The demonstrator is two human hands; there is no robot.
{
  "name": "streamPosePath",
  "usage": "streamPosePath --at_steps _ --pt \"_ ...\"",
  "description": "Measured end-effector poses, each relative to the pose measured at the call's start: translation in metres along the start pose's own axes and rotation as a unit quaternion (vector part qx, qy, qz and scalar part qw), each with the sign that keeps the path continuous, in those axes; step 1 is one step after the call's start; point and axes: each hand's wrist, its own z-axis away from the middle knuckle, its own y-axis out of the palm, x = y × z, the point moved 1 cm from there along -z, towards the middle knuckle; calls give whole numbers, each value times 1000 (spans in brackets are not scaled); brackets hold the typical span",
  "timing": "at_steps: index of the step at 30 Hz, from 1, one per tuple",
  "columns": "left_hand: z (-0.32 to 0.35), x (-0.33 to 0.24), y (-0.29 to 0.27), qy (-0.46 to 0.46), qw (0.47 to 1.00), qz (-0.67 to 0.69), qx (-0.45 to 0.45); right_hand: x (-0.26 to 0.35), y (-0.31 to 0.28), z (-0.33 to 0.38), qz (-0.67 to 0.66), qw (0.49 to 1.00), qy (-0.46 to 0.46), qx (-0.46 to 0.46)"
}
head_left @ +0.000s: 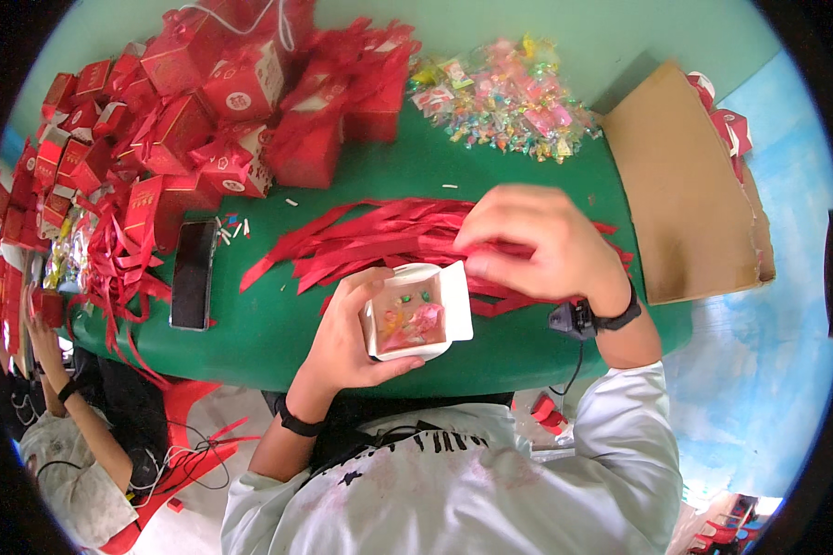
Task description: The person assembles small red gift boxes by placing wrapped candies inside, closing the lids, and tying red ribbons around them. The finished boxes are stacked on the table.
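Note:
My left hand (pixel 341 335) is wrapped round a small box (pixel 457 310) with white walls and a raised flap on its right side. Its mouth faces up, and a few wrapped candies (pixel 425 319), pink, green and yellowish, lie on the bottom. Just above the flap hovers my right hand (pixel 533 242), its thumb and fingers curled together. Whether anything is pinched there is hidden. Behind both hands a bundle of red ribbons (pixel 370 242) lies spread across the green table, partly covered by my right hand.
Many red gift boxes (pixel 171 129) are heaped at the left and back. A pile of wrapped candies (pixel 518 97) sits at the back, and a brown cardboard box (pixel 685 194) stands right. A dark phone (pixel 193 275) lies left. Another person's hand (pixel 46 335) reaches in at far left.

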Motion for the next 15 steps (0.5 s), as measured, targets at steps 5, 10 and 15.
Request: streamPosePath --at_steps 5,10,15 --pt "1 -3 -1 -8 1000 -4 7 -122 -62 30 71 963 175 -190" --pt "-3 -3 1 -1 1000 -1 16 -321 -161 153 126 870 373 -297" --pt "-1 1 1 -2 1000 1 11 -363 -174 196 307 806 485 -147"
